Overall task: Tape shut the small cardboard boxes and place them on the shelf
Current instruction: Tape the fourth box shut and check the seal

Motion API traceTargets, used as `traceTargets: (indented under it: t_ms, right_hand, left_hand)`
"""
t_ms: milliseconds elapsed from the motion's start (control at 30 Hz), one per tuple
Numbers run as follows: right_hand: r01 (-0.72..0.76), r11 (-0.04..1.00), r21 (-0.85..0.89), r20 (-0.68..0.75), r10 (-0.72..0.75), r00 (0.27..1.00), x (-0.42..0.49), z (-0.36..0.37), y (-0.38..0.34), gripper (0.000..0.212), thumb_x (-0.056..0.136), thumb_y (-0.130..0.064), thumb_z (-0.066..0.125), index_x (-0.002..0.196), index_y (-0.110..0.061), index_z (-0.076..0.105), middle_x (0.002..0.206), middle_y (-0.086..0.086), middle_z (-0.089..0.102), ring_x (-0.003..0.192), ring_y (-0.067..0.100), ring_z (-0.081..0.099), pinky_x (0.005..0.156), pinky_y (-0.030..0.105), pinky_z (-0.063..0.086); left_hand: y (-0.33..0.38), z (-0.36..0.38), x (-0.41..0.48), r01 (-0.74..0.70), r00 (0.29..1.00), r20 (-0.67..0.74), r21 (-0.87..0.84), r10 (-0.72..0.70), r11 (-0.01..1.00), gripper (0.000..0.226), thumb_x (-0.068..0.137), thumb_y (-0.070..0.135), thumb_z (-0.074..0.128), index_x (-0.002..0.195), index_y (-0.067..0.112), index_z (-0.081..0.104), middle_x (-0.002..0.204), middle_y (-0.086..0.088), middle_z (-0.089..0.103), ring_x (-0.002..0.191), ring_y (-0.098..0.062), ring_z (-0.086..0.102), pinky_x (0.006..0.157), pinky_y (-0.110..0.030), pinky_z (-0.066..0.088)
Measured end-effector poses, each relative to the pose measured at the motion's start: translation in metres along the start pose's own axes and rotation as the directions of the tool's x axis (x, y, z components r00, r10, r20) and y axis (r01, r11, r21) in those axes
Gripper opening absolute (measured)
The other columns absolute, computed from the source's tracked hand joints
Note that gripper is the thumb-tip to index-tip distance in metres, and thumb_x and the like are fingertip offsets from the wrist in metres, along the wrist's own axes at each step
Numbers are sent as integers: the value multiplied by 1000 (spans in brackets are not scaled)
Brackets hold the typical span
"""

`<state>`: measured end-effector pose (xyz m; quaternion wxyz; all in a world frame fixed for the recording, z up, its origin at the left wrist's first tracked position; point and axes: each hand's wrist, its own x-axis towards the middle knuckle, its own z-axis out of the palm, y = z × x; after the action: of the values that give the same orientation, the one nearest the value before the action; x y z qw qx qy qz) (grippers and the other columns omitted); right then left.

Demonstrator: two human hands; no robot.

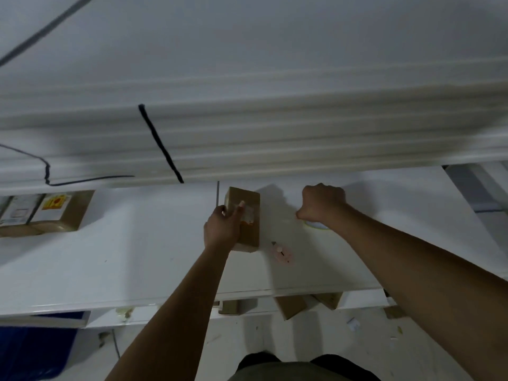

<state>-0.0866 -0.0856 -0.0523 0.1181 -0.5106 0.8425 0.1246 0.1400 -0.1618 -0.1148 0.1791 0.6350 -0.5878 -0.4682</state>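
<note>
- 2 hands are seen: the left hand (222, 226) and the right hand (323, 202).
- 1 small cardboard box (250, 235) is counted under the left hand.
- 2 labelled boxes are counted at the far left: the white-label box (16, 211) and the yellow-label box (61, 213).
- 2 lower boxes (291, 306) are made out below the white surface.
- 1 tape roll (316, 226) is counted.
- 1 pink cutter (283, 253) is counted.

White painted wall (275, 37), loose black cables (160, 144) across it. White flat worktop (137, 257). Pale littered floor (275, 334). Blue panel (33, 347) lower left. Dim light.
</note>
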Motion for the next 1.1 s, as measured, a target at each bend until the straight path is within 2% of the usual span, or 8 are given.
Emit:
traceTargets:
  t_ms: [100,233,400,467,567,733,933,1100]
  right_hand:
    - [23,997,-71,61,-19,998,4,5,-19,19,82,-34,64,75,-21,52,74,-1,57,62,18,54,66,25,41]
    - [47,989,-140,107,-32,994,11,4,-26,23,84,-43,61,90,-21,57,82,0,58,86,24,67,90,34,53]
    - [101,986,-132,-17,-104,994,8,9,-16,51,83,-49,67,123,-19,61,125,9,59,122,31,53,103,46,37]
    - [222,975,22,-234,-211,949,-5,12,-10,46,84,-48,71,118,-16,65,126,10,56,125,33,51,107,47,38]
    - [404,888,219,-693,-151,705,-44,33,-13,28,86,-39,75,83,-17,57,95,3,53,88,24,53,74,38,45]
    - [48,888,458,-201,51,978,-86,99,-41,37,98,-60,49,113,-27,56,114,1,54,108,28,56,79,35,46]
    - [-20,933,361,-76,51,996,-87,112,-55,39,104,-49,47,122,-14,52,129,10,47,124,35,45,99,42,41]
    - [-25,425,905,-91,251,964,-74,78,-54,16,100,-33,61,91,-22,55,75,3,75,52,18,71,54,36,56]
  left_hand:
    - [-14,14,9,28,998,58,85,-33,996,84,90,80,55,151,22,48,128,-8,34,132,-40,48,112,-50,43]
    - [-21,22,13,32,999,37,93,-35,995,87,92,78,53,154,19,42,143,-16,40,140,-39,37,116,-53,33]
    - [-21,22,17,45,998,51,69,-48,997,85,92,77,54,153,19,42,147,-17,38,143,-39,34,119,-56,32]
    - [-22,22,16,47,997,58,66,-51,997,86,92,77,53,154,19,41,148,-16,37,144,-39,32,119,-56,32]
    - [-22,22,15,36,997,62,61,-40,997,85,92,77,52,154,20,41,149,-16,37,144,-38,31,120,-57,32]
    - [-21,23,13,31,998,51,69,-34,997,83,93,77,51,153,20,41,148,-15,37,144,-37,31,118,-53,31]
    - [-19,22,12,34,997,60,85,-39,996,83,94,77,50,154,20,39,150,-15,36,145,-37,31,120,-55,31]
    - [-18,23,11,32,998,57,89,-37,996,83,94,77,49,154,20,40,150,-15,36,145,-37,31,121,-54,31]
